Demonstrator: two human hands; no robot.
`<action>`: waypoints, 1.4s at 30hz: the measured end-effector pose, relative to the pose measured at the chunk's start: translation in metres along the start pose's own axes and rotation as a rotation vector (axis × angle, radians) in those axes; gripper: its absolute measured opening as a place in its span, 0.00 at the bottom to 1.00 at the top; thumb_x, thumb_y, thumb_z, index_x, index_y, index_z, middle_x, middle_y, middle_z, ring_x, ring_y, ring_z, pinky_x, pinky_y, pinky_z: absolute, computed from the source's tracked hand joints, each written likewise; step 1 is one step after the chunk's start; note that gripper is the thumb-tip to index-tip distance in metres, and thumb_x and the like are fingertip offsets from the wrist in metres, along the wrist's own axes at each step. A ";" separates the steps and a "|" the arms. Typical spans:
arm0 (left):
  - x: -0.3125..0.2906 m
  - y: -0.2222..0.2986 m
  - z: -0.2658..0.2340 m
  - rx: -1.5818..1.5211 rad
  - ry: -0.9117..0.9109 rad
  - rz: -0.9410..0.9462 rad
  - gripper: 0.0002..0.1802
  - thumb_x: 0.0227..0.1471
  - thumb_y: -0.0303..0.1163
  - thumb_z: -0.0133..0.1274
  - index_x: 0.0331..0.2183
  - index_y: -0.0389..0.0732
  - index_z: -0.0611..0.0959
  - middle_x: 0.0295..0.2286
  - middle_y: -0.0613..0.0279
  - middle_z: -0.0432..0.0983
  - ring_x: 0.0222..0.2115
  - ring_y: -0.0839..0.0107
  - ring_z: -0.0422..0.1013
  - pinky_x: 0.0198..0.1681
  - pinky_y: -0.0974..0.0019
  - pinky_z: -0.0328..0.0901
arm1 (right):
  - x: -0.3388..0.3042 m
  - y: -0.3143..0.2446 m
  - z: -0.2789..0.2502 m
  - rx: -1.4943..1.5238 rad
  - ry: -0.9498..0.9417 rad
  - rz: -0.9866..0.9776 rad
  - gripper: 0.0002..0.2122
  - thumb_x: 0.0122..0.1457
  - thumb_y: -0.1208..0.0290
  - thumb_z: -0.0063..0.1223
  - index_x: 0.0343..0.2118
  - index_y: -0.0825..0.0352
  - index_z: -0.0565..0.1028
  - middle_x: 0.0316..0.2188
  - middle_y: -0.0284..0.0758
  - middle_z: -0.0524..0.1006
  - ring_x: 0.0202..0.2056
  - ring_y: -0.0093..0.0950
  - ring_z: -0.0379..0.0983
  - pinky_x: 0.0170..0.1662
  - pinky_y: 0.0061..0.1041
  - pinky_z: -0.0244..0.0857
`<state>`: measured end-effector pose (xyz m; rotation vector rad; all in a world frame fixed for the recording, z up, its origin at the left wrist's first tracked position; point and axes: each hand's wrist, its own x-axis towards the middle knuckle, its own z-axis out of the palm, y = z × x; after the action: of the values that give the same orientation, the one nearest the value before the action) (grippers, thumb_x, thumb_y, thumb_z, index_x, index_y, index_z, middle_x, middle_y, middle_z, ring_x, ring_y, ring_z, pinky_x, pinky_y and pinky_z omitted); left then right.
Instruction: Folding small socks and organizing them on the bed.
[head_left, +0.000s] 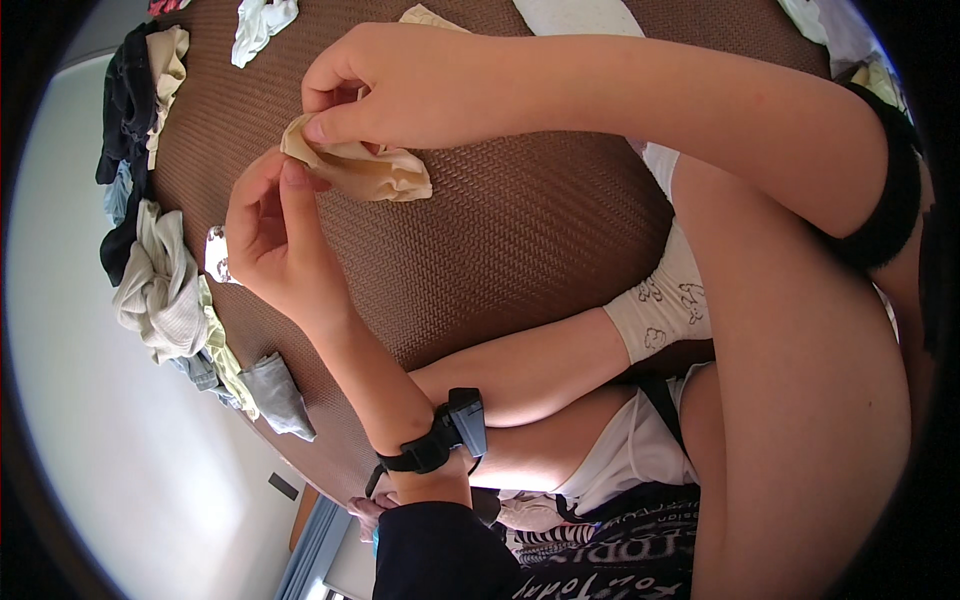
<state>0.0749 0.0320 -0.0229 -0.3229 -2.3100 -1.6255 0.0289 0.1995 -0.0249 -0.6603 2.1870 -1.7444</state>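
Note:
A small, limp beige sock (pixel 375 175) hangs stretched between my two hands above the brown woven mat. My left hand (pixel 280 240) pinches its left edge between thumb and fingertips. From the right, my right hand (pixel 385 90) reaches across and grips the upper edge with thumb and bent fingers. The sock's free end droops to the right, below my right hand. A black strap with a small box-like device (pixel 450 435) sits on my left wrist. Behind my right hand, another piece of beige cloth (pixel 435 17) partly shows.
Under my hands spreads the brown woven mat (pixel 480 240). Piled clothes (pixel 160 285) line its left edge beside a white wall, with a folded grey cloth (pixel 280 395) nearer. A white cloth (pixel 262 28) lies at the far left. My bent legs (pixel 530 370) occupy the lower right.

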 end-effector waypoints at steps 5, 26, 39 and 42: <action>0.000 0.002 0.004 0.025 0.043 -0.048 0.06 0.49 0.20 0.50 0.33 0.30 0.76 0.30 0.58 0.75 0.28 0.77 0.71 0.31 0.77 0.66 | 0.000 0.002 0.001 0.101 -0.084 0.003 0.11 0.58 0.66 0.43 0.26 0.69 0.71 0.20 0.30 0.72 0.22 0.17 0.68 0.27 0.18 0.62; 0.001 -0.004 -0.003 -0.280 0.003 -0.141 0.06 0.49 0.22 0.49 0.32 0.32 0.73 0.30 0.59 0.72 0.28 0.78 0.65 0.32 0.76 0.60 | -0.007 -0.004 0.001 -0.071 -0.048 0.022 0.14 0.59 0.63 0.37 0.28 0.68 0.70 0.23 0.36 0.73 0.25 0.25 0.70 0.29 0.25 0.63; 0.005 0.007 -0.014 -0.522 -0.091 -0.251 0.07 0.52 0.22 0.43 0.36 0.36 0.69 0.31 0.60 0.70 0.33 0.75 0.68 0.37 0.73 0.63 | 0.006 0.003 0.003 -0.062 0.088 -0.153 0.13 0.58 0.62 0.38 0.33 0.66 0.71 0.30 0.41 0.75 0.34 0.38 0.72 0.38 0.34 0.64; 0.005 0.003 -0.017 -0.594 -0.061 -0.271 0.08 0.54 0.23 0.42 0.38 0.38 0.68 0.32 0.59 0.69 0.32 0.76 0.67 0.37 0.73 0.62 | 0.007 0.004 0.004 -0.023 0.120 -0.307 0.12 0.58 0.64 0.38 0.35 0.66 0.71 0.29 0.41 0.75 0.32 0.37 0.72 0.36 0.33 0.64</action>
<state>0.0728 0.0169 -0.0127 -0.1866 -1.9218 -2.4551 0.0245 0.1931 -0.0297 -0.9647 2.2859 -1.9537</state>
